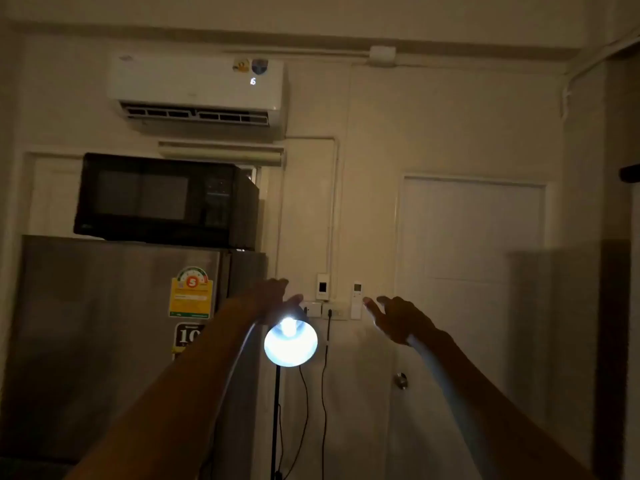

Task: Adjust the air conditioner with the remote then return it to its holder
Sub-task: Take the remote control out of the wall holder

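The room is dim. A white air conditioner (195, 90) hangs high on the wall, a digit glowing on its front and its louvre open. The white remote (356, 299) stands upright on the wall at chest height; its holder cannot be made out. My right hand (398, 320) is stretched toward it with fingers apart, the fingertips just right of the remote and apart from it. My left hand (273, 296) is raised beside the lamp head, fingers loose, holding nothing.
A lit lamp (290, 342) on a thin black stand glares between my arms, cables hanging below. Wall switches and a socket (323, 301) sit left of the remote. A black microwave (166, 200) tops a steel fridge (114, 341). A white door (471, 271) is right.
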Demonstrator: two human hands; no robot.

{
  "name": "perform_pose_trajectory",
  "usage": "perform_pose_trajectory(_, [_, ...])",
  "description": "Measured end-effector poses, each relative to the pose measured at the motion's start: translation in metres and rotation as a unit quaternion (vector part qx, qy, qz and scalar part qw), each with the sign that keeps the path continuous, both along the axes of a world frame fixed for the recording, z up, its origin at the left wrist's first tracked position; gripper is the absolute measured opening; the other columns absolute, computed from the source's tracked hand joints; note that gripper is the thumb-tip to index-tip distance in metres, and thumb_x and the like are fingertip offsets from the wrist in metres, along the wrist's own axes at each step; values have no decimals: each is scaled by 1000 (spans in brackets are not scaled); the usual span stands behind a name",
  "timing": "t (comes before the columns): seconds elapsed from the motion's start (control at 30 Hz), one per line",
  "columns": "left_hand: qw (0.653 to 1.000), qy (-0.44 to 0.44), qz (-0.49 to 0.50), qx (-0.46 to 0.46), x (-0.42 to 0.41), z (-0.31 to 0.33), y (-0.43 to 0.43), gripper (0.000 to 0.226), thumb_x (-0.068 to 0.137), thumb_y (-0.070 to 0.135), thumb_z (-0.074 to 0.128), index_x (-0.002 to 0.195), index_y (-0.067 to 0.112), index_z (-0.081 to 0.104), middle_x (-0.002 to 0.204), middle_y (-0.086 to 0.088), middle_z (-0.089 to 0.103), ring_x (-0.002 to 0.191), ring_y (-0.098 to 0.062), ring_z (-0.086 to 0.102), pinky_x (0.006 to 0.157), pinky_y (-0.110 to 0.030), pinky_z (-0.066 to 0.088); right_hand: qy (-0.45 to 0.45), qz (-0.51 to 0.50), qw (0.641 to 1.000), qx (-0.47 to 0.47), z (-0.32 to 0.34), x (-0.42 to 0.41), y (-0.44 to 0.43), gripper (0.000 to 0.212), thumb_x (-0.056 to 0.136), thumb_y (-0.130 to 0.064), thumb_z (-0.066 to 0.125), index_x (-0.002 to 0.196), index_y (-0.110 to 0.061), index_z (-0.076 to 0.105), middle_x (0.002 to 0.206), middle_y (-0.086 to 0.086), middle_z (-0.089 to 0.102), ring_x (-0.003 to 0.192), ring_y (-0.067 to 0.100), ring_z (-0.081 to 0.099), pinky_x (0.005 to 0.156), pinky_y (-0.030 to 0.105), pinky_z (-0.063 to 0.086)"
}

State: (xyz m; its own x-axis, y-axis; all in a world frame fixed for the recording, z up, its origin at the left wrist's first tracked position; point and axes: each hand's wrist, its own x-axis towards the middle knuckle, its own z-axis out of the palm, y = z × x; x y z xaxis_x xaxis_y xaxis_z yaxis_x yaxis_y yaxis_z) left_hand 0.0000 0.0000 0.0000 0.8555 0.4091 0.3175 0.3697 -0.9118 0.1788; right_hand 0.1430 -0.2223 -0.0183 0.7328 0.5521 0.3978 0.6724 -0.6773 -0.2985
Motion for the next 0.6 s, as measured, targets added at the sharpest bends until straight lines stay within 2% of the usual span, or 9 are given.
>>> perform_pose_trajectory(0.03, [1000,10,-12,-14,41,-12,15,79,85,67,31,143,15,25,151,-11,33,137,-32,33,113,-46,28,4,-3,1000,-3,-13,38,17,69,93,-59,21,134,-10,44,130,21,56,118,33,54,101,41,41])
perform_pose_trajectory(0.23, [1000,22,-8,14,60,33,18,76,90,59,30,146,10,16,156,-12,20,141,-32,23,115,-44,20,-31,-15,999,26,18,59,21,70,91,-62,21,133,-11,46,131,21,54,119,36,53,100,43,39])
perform_pose_trajectory(0.43, [996,81,-11,22,135,30,14,74,93,56,28,146,7,14,156,-13,18,142,-31,20,116,-43,17,-4,-21,999,23,9,137,24,71,91,-63,21,133,-10,45,136,20,51,125,37,47,105,51,38])
perform_pose_trajectory(0.6, [997,75,5,21,209,26,9,71,94,53,29,146,6,15,155,-15,21,142,-31,22,116,-43,18,-1,-15,1000,10,2,212,33,71,92,-62,21,133,-9,44,136,20,50,123,37,49,104,51,39])
